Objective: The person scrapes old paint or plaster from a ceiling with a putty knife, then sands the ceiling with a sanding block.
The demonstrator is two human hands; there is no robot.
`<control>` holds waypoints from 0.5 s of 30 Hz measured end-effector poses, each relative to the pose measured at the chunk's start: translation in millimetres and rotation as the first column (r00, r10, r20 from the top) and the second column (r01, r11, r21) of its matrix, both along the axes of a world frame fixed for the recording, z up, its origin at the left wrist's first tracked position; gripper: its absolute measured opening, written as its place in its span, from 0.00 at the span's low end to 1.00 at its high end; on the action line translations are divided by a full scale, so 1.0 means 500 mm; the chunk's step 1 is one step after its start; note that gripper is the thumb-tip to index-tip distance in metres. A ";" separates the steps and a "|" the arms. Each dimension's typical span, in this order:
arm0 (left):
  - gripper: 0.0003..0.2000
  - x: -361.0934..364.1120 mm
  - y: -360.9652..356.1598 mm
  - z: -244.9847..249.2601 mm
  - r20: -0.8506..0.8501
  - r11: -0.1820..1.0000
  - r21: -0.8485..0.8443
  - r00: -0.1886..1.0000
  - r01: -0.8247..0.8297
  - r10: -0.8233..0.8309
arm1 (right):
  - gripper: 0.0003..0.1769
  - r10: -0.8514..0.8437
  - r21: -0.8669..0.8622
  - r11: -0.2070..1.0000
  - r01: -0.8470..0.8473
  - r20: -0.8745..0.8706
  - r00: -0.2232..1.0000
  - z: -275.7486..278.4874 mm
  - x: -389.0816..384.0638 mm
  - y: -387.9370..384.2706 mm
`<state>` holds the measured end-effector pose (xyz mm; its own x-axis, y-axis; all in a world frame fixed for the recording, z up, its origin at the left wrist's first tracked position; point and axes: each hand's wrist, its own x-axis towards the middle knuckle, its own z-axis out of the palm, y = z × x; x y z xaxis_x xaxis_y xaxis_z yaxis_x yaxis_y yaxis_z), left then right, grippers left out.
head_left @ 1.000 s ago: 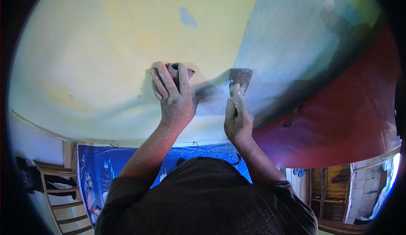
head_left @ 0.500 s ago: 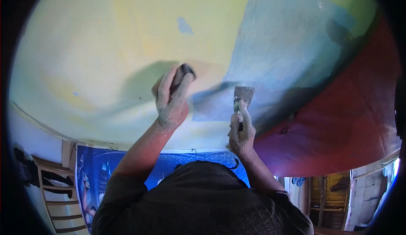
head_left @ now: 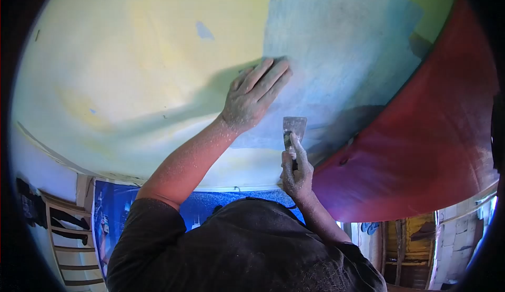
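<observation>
Covering a dark pad (head_left: 280,58), your left hand (head_left: 253,98): back of the hand towards the camera, fingers long and nearly together, closed over the pad against the painted surface (head_left: 173,55); thumb hidden. Pad: mostly under the fingers, its dark edge showing at the fingertips, placed at the left border of the blue-grey patch (head_left: 342,45), where the pale yellow paint meets it; long axis cannot be told. Direction of your left fingers: up and to the right in view, slanting across that border towards the patch. Your right hand (head_left: 299,177): clamped on the handle of a scraper (head_left: 295,126), a finger laid along it towards the blade. Scraper: long axis nearly upright in view, broad edge uppermost, below and slightly right of the pad, well apart from it; contact between blade and surface cannot be told. Nearer hand to the pad: your left, lying on it. Nearer hand to the red sheet (head_left: 421,134), spread at right: your right, just beside its lower left edge.
</observation>
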<state>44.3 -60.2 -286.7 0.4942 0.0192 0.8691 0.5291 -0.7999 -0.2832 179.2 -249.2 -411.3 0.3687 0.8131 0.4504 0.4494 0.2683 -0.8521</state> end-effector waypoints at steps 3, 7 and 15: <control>0.27 -0.002 -0.012 -0.084 -0.058 0.997 -0.064 0.998 0.032 -0.035 | 0.31 0.017 -0.022 1.000 -0.017 0.019 1.000 -0.001 0.027 -0.021; 0.26 -0.036 -0.014 -0.225 -0.212 0.994 -0.103 0.976 0.030 -0.052 | 0.31 0.049 -0.041 0.998 -0.048 0.025 0.998 -0.012 0.041 -0.029; 0.25 -0.007 -0.019 -0.169 -0.128 1.000 -0.004 0.992 -0.018 0.017 | 0.30 0.076 0.017 0.997 -0.077 0.047 0.996 -0.017 0.061 -0.023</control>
